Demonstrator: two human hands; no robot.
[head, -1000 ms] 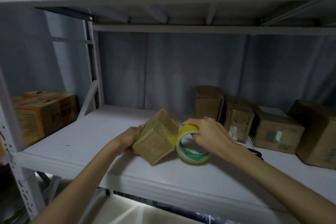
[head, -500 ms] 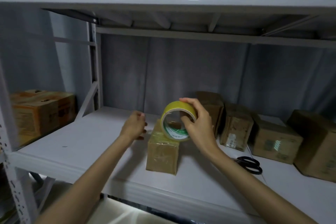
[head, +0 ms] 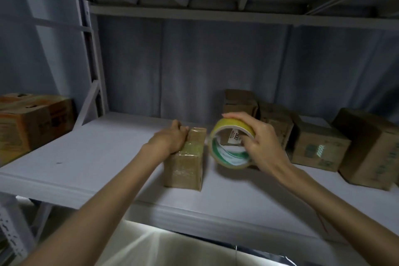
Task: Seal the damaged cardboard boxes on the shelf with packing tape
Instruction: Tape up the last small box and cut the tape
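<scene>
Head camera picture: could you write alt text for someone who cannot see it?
A person's left hand presses on top of a small cardboard box on a white shelf, while the right hand holds a yellow roll of packing tape just right of it. More cardboard boxes stand along the back right.

- My left hand lies palm down, fingers curled, arm reaching forward and pressing flat.
- My right hand is raised just beside it, fingers curled closed in a grip, wrist bent.
</scene>
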